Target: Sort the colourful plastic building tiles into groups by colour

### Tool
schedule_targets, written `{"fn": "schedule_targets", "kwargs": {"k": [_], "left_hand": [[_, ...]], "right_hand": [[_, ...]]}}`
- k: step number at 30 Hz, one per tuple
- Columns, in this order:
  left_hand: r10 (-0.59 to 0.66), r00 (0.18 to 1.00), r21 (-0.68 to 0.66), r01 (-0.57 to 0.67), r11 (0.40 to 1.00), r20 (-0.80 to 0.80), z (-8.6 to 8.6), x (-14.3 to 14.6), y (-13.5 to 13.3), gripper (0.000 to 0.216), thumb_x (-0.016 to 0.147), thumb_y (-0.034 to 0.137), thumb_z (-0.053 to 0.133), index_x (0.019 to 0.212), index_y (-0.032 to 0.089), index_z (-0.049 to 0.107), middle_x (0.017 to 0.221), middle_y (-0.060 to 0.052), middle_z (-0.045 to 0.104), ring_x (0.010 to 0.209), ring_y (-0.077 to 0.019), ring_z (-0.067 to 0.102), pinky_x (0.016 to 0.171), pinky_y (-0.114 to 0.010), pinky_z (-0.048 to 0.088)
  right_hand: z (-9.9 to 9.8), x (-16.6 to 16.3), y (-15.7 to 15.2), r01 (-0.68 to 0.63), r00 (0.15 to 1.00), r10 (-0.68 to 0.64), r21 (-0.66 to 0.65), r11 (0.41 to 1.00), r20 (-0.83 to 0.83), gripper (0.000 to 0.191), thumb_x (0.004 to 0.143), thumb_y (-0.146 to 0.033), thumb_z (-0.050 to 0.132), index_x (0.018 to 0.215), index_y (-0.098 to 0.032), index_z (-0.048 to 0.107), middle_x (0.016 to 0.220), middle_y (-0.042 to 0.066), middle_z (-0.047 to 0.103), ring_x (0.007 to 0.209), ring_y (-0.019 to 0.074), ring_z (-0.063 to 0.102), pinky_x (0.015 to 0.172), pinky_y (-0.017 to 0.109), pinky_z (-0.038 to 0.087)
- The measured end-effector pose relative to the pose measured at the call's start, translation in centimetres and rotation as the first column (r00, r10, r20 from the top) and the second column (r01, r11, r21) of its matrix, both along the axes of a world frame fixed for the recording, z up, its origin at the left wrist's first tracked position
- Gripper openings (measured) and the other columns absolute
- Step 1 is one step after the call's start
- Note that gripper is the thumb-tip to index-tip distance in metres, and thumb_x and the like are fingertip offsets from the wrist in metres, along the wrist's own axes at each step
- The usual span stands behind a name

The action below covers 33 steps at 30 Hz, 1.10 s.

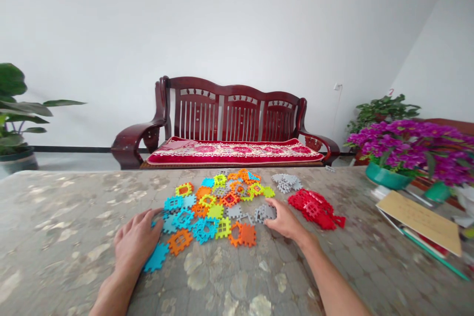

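Note:
Interlocking plastic tiles with notched edges lie in a loose spread on the table. Some have window-like cutouts. My left hand rests palm down at the left side of the spread, its fingers laid out beside the blue tiles. A solid blue tile lies just below that hand. My right hand has its thumb and fingers around some grey tiles at the right side of the spread. Orange tiles and yellow-green tiles lie between the hands.
A pile of red tiles and a grey pile sit to the right. Farther right are a brown envelope on some papers and purple flowers in a green pot. A wooden bench stands behind the table.

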<state>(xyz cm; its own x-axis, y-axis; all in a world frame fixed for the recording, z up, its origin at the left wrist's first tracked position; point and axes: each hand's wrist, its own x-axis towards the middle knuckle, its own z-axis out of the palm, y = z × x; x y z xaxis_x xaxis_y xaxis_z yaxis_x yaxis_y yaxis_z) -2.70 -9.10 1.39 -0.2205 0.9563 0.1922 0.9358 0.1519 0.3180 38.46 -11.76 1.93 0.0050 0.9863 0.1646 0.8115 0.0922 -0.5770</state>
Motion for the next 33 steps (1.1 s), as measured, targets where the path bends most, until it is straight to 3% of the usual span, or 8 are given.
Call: {"fn": "schedule_targets", "kwargs": {"k": [4,10,15,22,33], "left_hand": [[-0.002,1.000,-0.015,0.002,1.000,-0.001,0.1,0.1,0.0,0.049,0.091,0.042,0.035,0.129,0.028,0.062,0.136,-0.008,0.060,0.126,-0.0323,0.051,0.108,-0.050,0.035],[-0.006,1.000,-0.015,0.006,1.000,-0.003,0.3,0.2,-0.2,0.050,0.092,0.043,0.033,0.130,0.028,0.061,0.136,-0.008,0.060,0.127,-0.0318,0.050,0.108,-0.050,0.034],[0.001,1.000,-0.014,-0.001,1.000,-0.005,0.3,0.2,-0.2,0.048,0.091,0.042,0.034,0.129,0.029,0.062,0.135,-0.007,0.060,0.128,-0.0311,0.050,0.109,-0.049,0.034],[-0.005,1.000,-0.007,0.005,1.000,0.007,0.1,0.2,-0.1,0.049,0.091,0.043,0.034,0.128,0.028,0.062,0.135,-0.008,0.060,0.128,-0.0323,0.050,0.108,-0.050,0.034],[-0.012,1.000,0.000,0.012,1.000,-0.006,0.1,0.1,-0.1,0.050,0.091,0.044,0.033,0.128,0.028,0.062,0.136,-0.009,0.060,0.127,-0.0324,0.051,0.106,-0.050,0.036]], "right_hand": [[0.4,-0.6,-0.6,-0.027,1.000,0.027,0.013,1.000,0.008,0.069,0.064,-0.019,0.064,0.132,-0.016,0.054,0.127,0.011,0.062,0.118,0.0242,0.056,0.105,0.038,0.040],[0.5,-2.1,-1.1,-0.084,0.985,0.079,0.028,0.996,0.153,0.067,0.065,-0.017,0.061,0.132,-0.018,0.055,0.129,0.011,0.061,0.122,0.0264,0.051,0.106,0.038,0.039],[0.0,-1.9,-0.7,0.001,0.980,-0.013,0.061,0.998,0.199,0.062,0.063,-0.019,0.062,0.126,-0.019,0.058,0.124,0.011,0.064,0.117,0.0274,0.055,0.104,0.038,0.040],[0.1,0.5,-0.8,0.203,0.974,-0.210,0.083,0.976,0.082,0.060,0.068,-0.023,0.062,0.128,-0.018,0.056,0.124,0.011,0.065,0.114,0.0251,0.060,0.101,0.037,0.044],[-0.4,1.4,-0.9,0.228,0.968,-0.240,0.136,0.964,0.079,0.055,0.069,-0.025,0.063,0.123,-0.020,0.059,0.119,0.009,0.067,0.113,0.0258,0.060,0.100,0.038,0.045]]}}
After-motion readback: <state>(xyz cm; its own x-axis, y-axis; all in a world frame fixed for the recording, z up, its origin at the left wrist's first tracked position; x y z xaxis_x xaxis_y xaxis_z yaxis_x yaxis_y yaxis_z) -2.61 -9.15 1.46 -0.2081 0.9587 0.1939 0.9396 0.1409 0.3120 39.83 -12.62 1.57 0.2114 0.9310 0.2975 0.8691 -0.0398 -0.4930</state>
